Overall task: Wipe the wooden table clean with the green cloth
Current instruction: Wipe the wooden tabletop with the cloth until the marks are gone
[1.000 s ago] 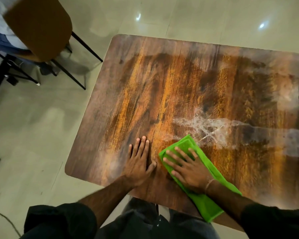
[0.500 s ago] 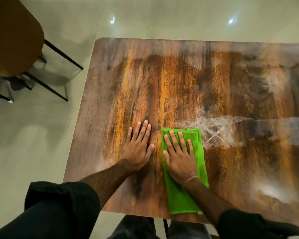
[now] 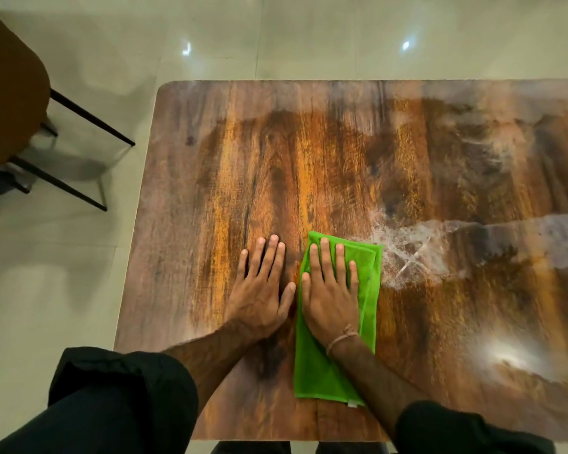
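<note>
"Where was the cloth?"

"The green cloth lay flat on the counter near its front edge, folded long. The right hand pressed down on its far half. No real grip there: fingers straight, palm down."

"And the other hand?"

"The left hand rested flat on bare wood just beside it, fingers straight, its grip on nothing."

"Which step, then?"

"Mid-wipe, I'd judge. A whitish smear met the cloth's far right corner and ran off rightward. The next move likely called for sliding the cloth right across it under even pressure."
</note>
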